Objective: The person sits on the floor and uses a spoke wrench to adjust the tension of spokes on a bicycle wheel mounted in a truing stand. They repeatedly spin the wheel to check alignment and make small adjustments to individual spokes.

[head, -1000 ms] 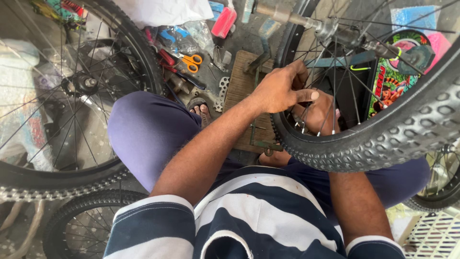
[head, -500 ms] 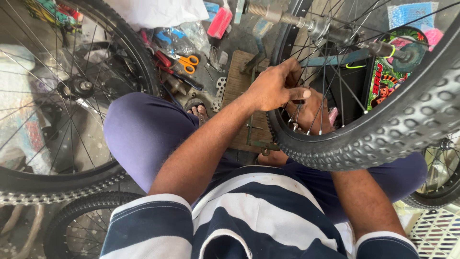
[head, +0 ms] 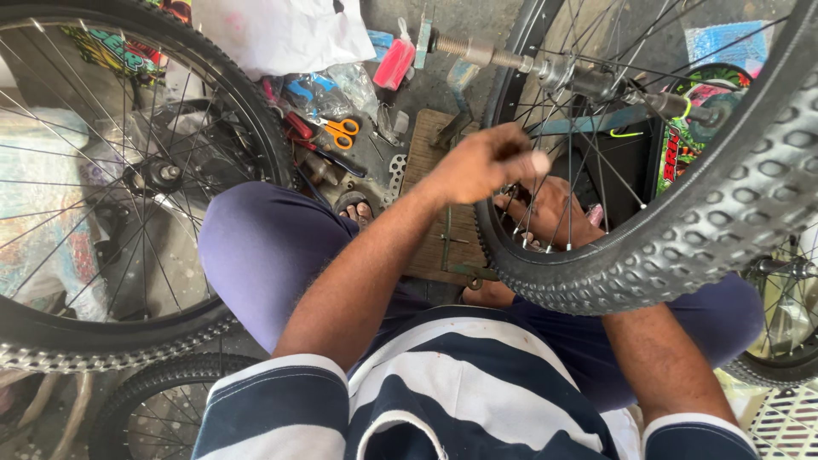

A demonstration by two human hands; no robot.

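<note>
Bike wheel [head: 682,247] w/ the knobby black tyre is sitting upright across the person's lap, on their right side, axle and hub [head: 588,81] sticking up at the top. Both hands are at the rim, low on the wheel's near side. Left hand [head: 481,162] is on the near side of the spokes, fingers curled together in a loose fist, thumb tip pressed up front. Looks pinched on something small at a spoke but tbh I can't tell what, too tiny and blurry. Right hand [head: 554,213] is inside the wheel, behind the spokes, just under the left one, fingers bent around the spokes near the rim. Can't tell if it's actually gripping one or just resting there.

Person's sitting cross-legged on the floor, purple trousers, navy/white striped shirt. A bare foot [head: 358,209] pokes out left of the wheel.

Other stuff, all relative to that wheel: a wooden board [head: 430,204] lies on the floor just to its left, partly under the left forearm. Further left and up, orange-handled scissors [head: 341,132] in a pile of tools, plus a red plastic thing [head: 394,64] near the axle end. Well off to the left, a second wheel [head: 128,187] stands upright, same kind of spokes. A colourful printed item [head: 694,128] shows through the spokes behind.
</note>
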